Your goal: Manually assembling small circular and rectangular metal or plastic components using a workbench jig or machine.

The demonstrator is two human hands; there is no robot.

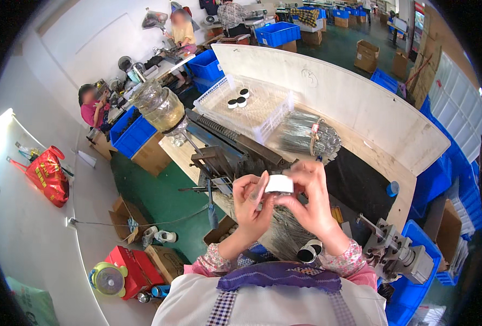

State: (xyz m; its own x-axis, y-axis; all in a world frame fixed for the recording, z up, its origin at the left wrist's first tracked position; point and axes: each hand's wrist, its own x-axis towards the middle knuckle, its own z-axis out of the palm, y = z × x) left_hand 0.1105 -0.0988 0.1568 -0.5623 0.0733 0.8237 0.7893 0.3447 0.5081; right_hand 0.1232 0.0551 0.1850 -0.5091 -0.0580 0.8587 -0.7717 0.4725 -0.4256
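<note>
My left hand [250, 205] and my right hand [310, 200] are raised together over the workbench, both pinching a small white roll or band [279, 183] between the fingertips. Under my hands lies a heap of thin grey metal wires [284, 231]. Two small black-and-white rings [308, 252] rest near my right wrist. Whether the left hand also grips a thin wire is unclear.
A white mesh tray [262, 117] holding three black-and-white rings stands at the back, beside a tied bundle of wires [309, 135]. A metal machine [227, 149] sits left, another [398, 255] right. Blue crates [132, 133], cardboard boxes and seated people are further left.
</note>
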